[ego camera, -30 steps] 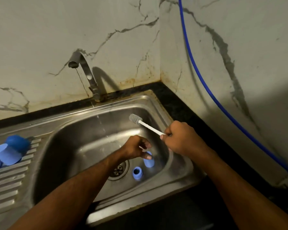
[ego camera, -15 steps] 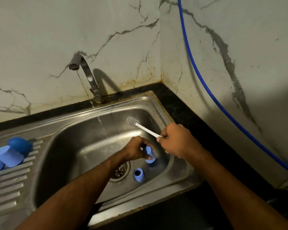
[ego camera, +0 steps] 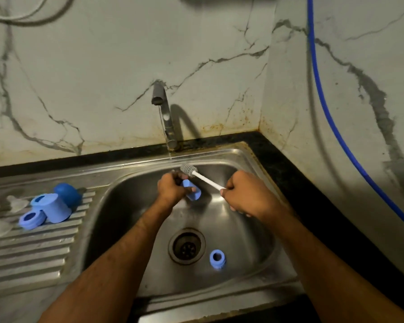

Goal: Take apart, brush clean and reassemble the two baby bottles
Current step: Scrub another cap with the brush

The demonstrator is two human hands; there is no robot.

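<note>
My left hand (ego camera: pixel 173 188) grips a small blue bottle cap (ego camera: pixel 191 193) over the steel sink basin (ego camera: pixel 243 229), just under the tap's thin stream. My right hand (ego camera: pixel 245 194) holds the white handle of a bottle brush (ego camera: pixel 202 177); its grey bristle head sits just above the cap. A blue screw ring (ego camera: pixel 217 258) lies on the basin floor beside the drain (ego camera: pixel 186 245). On the ribbed drainboard at left rest a light blue cap (ego camera: pixel 53 207), a dark blue cap (ego camera: pixel 68 194) and another blue ring (ego camera: pixel 30 219).
The tap (ego camera: pixel 162 113) rises from the sink's back edge and runs a thin stream. Clear teat-like pieces (ego camera: pixel 14 203) lie at the drainboard's far left. Black counter (ego camera: pixel 301 183) borders the sink on the right. A blue hose (ego camera: pixel 331 117) runs down the marble wall.
My left hand lifted the blue cap off the basin floor and brought it up under the tap. My right hand followed with the brush. The view shifted down and right.
</note>
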